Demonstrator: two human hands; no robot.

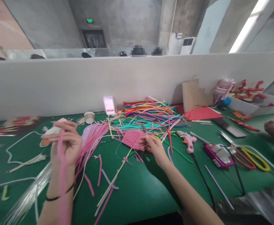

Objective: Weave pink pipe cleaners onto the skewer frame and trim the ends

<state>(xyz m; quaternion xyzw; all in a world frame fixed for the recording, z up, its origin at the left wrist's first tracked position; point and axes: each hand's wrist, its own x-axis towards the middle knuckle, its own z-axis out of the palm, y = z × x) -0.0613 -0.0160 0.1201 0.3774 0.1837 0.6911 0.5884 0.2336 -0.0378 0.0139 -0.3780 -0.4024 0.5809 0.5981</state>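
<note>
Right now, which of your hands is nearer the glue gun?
Right. The glue gun lies on the table to the right of the right hand, not touching it. The left hand, holding a pink strip, is much farther off to the left.

Pink strip (62, 168) partly beyond bottom edge
</note>
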